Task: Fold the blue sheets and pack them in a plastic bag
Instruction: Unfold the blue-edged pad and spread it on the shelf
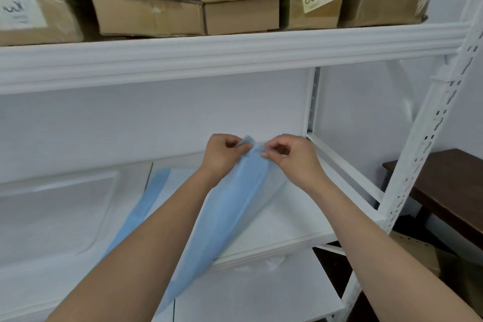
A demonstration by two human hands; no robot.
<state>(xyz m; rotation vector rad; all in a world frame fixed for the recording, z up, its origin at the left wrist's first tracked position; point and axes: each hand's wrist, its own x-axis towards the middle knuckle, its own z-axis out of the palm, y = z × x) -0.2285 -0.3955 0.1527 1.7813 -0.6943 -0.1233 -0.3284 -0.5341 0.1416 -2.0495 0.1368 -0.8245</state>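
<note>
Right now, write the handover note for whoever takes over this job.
Left hand: pinches the top edge of the blue sheet.
Right hand: pinches the same edge, close beside the left.
The sheet hangs from both hands down over the white shelf board, seemingly inside a clear plastic bag. Another blue sheet lies to the left on the shelf.
Done: this sheet looks folded into a long strip.
Left: finish bagging it, then deal with the other sheet.

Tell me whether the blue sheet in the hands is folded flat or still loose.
Loose: the blue sheet hangs as a long draped strip, pinched at its top edge by the left hand and right hand, not laid flat.
</note>
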